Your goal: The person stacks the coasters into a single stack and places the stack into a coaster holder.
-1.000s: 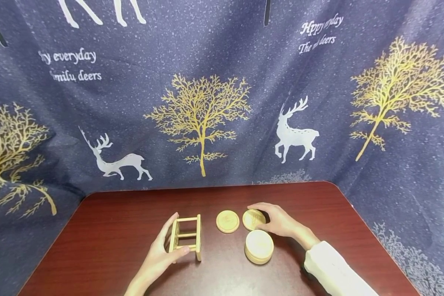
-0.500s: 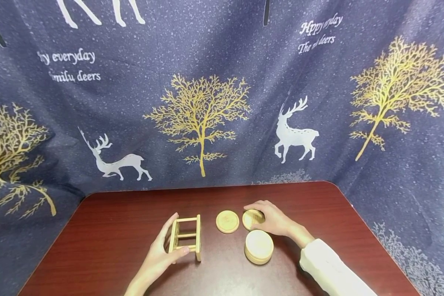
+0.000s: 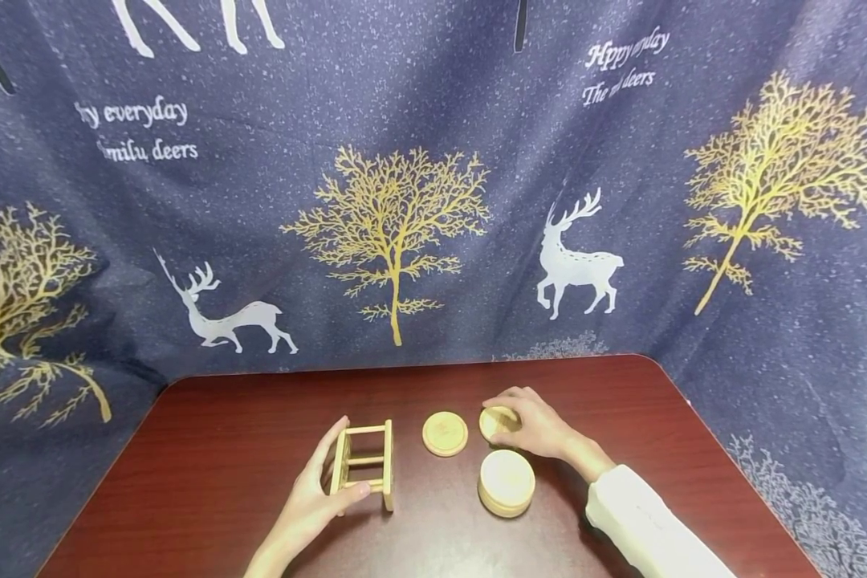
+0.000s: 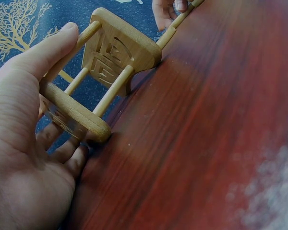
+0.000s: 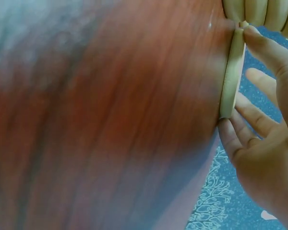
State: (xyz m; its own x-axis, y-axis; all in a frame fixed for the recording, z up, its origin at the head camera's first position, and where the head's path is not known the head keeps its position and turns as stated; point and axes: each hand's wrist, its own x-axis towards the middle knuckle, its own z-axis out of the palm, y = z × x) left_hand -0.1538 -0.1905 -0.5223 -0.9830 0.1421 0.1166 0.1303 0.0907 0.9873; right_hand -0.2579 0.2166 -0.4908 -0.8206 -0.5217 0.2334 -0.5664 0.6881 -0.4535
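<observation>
My left hand grips a small wooden coaster rack on the table, thumb on one side and fingers on the other. In the left wrist view, the rack shows a carved end panel and round rods. To the right, my right hand holds a round wooden coaster by its rim. Seen edge-on in the right wrist view, this coaster lies low at the table surface, between thumb and fingertips. Another coaster lies flat between the rack and the right hand.
A stack of several coasters stands just in front of the right hand. The dark red table ends at the back against a blue cloth printed with deer and trees.
My right hand has shifted the coaster slightly right and away, widening its gap from the single flat coaster. The left hand and the rack stay in place.
</observation>
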